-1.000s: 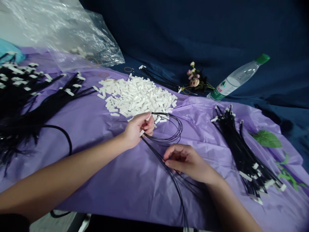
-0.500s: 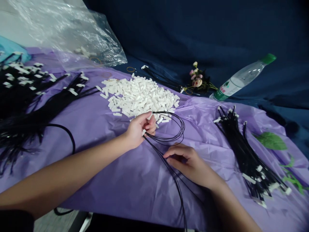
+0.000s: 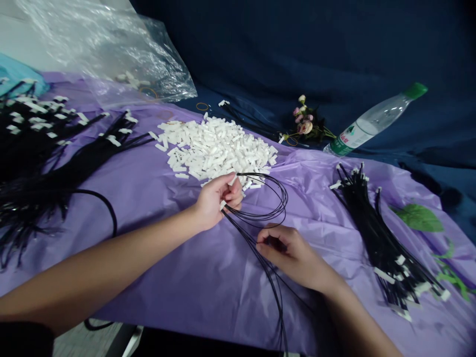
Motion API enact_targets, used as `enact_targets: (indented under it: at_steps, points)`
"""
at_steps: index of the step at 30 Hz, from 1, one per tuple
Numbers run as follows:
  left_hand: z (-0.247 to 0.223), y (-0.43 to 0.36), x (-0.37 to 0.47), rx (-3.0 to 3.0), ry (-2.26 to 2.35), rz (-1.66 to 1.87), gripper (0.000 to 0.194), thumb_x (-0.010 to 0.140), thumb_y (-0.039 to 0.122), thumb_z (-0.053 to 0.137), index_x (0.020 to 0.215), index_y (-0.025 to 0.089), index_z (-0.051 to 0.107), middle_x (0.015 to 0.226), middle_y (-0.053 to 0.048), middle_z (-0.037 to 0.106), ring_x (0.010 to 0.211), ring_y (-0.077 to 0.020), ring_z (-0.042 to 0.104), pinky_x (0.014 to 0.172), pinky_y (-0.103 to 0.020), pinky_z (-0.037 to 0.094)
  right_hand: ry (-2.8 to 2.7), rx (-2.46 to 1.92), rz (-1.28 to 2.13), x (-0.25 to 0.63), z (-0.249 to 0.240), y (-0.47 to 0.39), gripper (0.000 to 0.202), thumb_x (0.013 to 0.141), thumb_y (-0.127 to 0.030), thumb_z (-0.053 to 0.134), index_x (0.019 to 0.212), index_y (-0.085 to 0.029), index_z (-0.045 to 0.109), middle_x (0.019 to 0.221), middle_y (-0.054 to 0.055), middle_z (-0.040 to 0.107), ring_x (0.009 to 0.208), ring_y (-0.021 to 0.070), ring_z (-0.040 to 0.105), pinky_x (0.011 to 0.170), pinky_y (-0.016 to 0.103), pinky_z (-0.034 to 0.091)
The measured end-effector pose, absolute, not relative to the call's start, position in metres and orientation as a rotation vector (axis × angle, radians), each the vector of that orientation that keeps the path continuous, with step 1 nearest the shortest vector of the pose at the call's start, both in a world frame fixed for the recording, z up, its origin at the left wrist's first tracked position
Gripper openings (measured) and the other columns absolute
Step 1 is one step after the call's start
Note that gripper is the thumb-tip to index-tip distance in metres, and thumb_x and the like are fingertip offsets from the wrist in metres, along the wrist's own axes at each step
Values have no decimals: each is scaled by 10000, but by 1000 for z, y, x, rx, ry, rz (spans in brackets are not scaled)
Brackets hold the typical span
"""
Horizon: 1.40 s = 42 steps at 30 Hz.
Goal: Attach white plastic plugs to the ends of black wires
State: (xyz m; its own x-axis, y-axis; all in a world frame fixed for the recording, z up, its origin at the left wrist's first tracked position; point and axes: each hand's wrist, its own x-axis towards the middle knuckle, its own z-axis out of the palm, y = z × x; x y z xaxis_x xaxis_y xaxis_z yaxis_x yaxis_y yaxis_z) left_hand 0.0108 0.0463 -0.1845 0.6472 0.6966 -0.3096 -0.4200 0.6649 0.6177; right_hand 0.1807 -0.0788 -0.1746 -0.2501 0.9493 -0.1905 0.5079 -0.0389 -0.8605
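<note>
While your left hand (image 3: 215,204) pinches white connector (image 3: 233,179) between thumb and fingers, black wires (image 3: 256,216) loop out to its right; second connector (image 3: 222,205) sits by its palm, wires trailing toward you. Your right hand (image 3: 293,253) has thumb and forefinger together at trailing wires; cannot tell whether gripping any. White pile (image 3: 219,148) just beyond left hand; cable bundle (image 3: 372,233) right of right hand.

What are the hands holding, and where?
The left hand holds black wires by their white ends. The right hand is at them too, maybe pinching; I can't tell.
</note>
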Motion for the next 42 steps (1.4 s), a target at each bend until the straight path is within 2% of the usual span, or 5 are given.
enact_targets:
  at_steps: [7, 19, 26, 32, 42]
  points:
    - [-184, 47, 11, 524, 563, 681, 393, 905, 275, 350, 539, 150, 418, 500, 37, 222, 411, -77, 217, 441, -212, 238, -1688, -1396, 1398, 185, -169, -83, 123, 910, -299, 579, 917, -194, 643, 778, -3, 606, 667, 99, 509, 576, 215, 383]
    - [-182, 46, 11, 491, 561, 697, 419, 911, 260, 313, 524, 148, 430, 503, 32, 220, 408, -83, 217, 437, -221, 239, -1954, -1509, 1063, 171, -184, -87, 155, 817, -119, 659, 913, -204, 572, 791, -37, 560, 702, 83, 516, 632, 204, 374]
    - [-181, 46, 12, 460, 558, 692, 423, 913, 271, 315, 523, 150, 428, 504, 32, 208, 412, -85, 209, 440, -225, 227, -1929, -1608, 978, 173, -189, -88, 334, 858, -248, 655, 1181, -237, 567, 993, 16, 596, 745, 108, 532, 661, 231, 405]
    - [-181, 45, 11, 456, 544, 683, 422, 912, 276, 315, 526, 150, 429, 506, 33, 206, 417, -85, 198, 440, -228, 217, -1911, -1546, 1062, 171, -179, -83, 67, 925, -242, 563, 952, -211, 617, 855, -17, 621, 776, 101, 568, 694, 224, 391]
    - [-181, 46, 11, 455, 543, 677, 420, 911, 275, 314, 524, 152, 424, 504, 32, 204, 419, -85, 203, 438, -225, 222, -1659, -1553, 1135, 170, -182, -86, 143, 925, -276, 547, 1005, -200, 638, 836, -10, 653, 696, 96, 568, 643, 213, 421]
